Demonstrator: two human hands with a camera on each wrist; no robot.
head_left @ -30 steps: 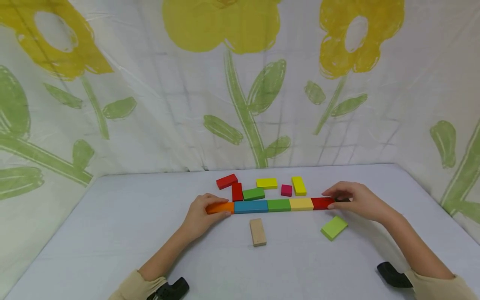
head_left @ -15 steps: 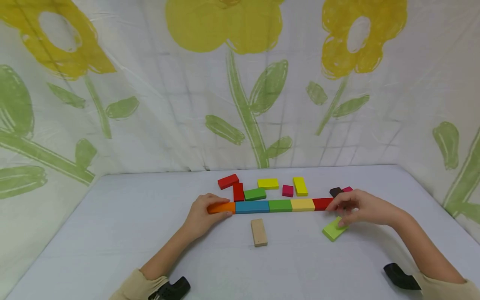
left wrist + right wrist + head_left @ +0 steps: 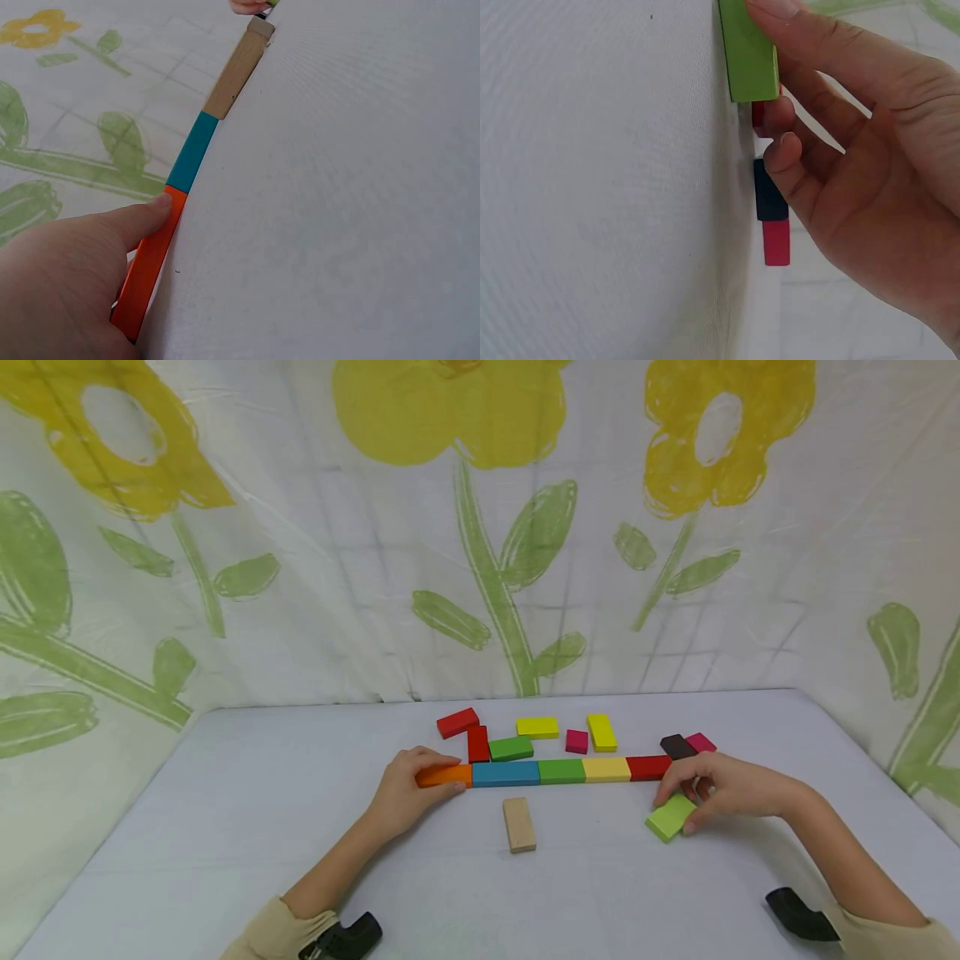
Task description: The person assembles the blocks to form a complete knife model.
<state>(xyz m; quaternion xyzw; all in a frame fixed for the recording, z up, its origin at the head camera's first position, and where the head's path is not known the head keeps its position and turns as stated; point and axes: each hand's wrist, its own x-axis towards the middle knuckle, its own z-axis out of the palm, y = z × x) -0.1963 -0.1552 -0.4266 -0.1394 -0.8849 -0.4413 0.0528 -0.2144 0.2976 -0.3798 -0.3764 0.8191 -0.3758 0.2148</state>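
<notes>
A straight row of wooden blocks lies across the table in the head view: orange [image 3: 444, 775], blue [image 3: 506, 774], green [image 3: 562, 772], pale yellow [image 3: 607, 770] and red [image 3: 648, 767]. My left hand [image 3: 399, 791] holds the orange block at the row's left end, thumb on the near side and fingers on the far side. Just in front of the red end, my right hand [image 3: 731, 789] pinches a lime green block [image 3: 670, 818] that lies at an angle. In the right wrist view the thumb touches this lime block [image 3: 751, 60]; its far side is partly hidden.
Behind the row lie two red blocks [image 3: 457, 722], a green block [image 3: 512, 748], two yellow blocks [image 3: 537, 727] and a small magenta block [image 3: 577, 742]. A black block [image 3: 678, 746] and a pink one [image 3: 701, 742] sit behind my right hand. A plain wooden block [image 3: 519, 825] lies in front.
My right hand has left the red block at the row's right end and moved nearer to me, taking hold of the lime block. My left hand stays on the orange block.
</notes>
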